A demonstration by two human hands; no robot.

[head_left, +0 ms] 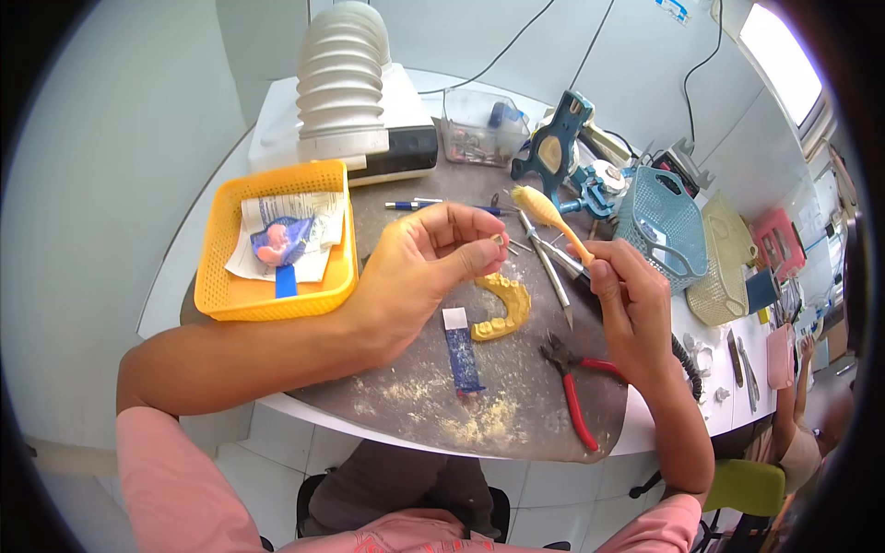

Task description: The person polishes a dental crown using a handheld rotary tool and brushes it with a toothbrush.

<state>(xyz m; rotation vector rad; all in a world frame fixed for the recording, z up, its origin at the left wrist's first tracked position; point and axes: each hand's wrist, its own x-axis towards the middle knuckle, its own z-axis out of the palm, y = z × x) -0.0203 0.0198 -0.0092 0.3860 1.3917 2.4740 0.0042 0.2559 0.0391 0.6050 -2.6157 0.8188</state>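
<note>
My left hand [429, 263] pinches a tiny piece [498, 241] between thumb and fingertips, above the worktop. In my right hand [631, 295] is the handle of a wooden brush [548, 210], its bristle end pointing up and left toward my left hand without touching it. Just below my left fingertips lies a yellow dental cast [509, 313], shaped like an arch of teeth. Beside it on the left is a blue strip [463, 355] with a white end, dusted with powder. Red-handled cutters [573, 396] rest below my right hand.
A yellow basket [212, 267] with papers stands left, near my forearm. Behind are a ribbed hose [343, 83], a clear box [484, 129] and a teal articulator [558, 147]. A knife [551, 276] lies between my hands. Baskets [664, 221] line the right. Another person sits far right.
</note>
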